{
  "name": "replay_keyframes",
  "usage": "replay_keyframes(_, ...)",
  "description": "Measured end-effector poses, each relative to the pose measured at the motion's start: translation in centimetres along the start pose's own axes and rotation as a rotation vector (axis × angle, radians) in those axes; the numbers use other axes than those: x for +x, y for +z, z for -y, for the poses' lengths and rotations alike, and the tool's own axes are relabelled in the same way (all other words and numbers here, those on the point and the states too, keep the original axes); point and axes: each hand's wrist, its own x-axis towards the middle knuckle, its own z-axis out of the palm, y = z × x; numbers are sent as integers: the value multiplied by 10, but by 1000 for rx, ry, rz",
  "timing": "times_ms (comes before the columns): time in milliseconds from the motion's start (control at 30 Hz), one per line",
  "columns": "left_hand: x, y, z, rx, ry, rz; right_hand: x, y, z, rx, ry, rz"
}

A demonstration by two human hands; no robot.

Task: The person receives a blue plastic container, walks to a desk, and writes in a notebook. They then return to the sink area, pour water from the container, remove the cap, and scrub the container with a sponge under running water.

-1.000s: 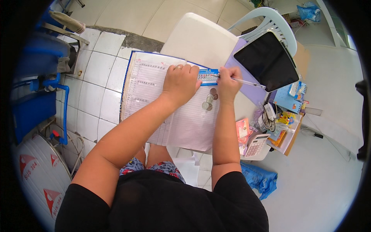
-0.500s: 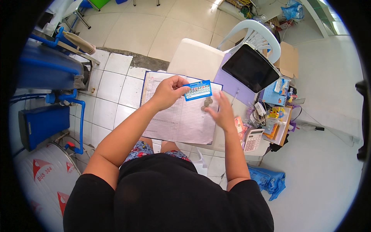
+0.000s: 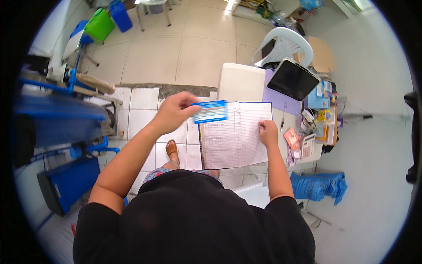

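Note:
My left hand (image 3: 175, 112) is raised to the left of an open ruled ledger (image 3: 237, 140) and pinches a small blue-and-white card (image 3: 210, 111) by its left end. The card hangs over the ledger's top left corner. My right hand (image 3: 267, 132) rests on the ledger's right edge with its fingers curled in; I see nothing in it. A pen (image 3: 282, 118) lies just right of the ledger on the white table (image 3: 241, 81).
A dark tablet (image 3: 293, 80) leans on a purple folder (image 3: 273, 96) behind the ledger, with a white plastic chair (image 3: 285, 44) beyond. A calculator (image 3: 306, 146) and small clutter sit at the right. A blue bag (image 3: 318, 185) lies on the floor. Blue equipment (image 3: 66, 180) stands at the left.
My left hand has lifted the card off the page and carried it leftward. My right hand has let go of the pen and drawn back to the page's right edge. The coins are out of sight.

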Motion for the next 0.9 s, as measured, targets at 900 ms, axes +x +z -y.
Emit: replay_keyframes(900, 106, -162, 2, -36, -410, -3, -28, 9, 36, 712, 1209, -393)
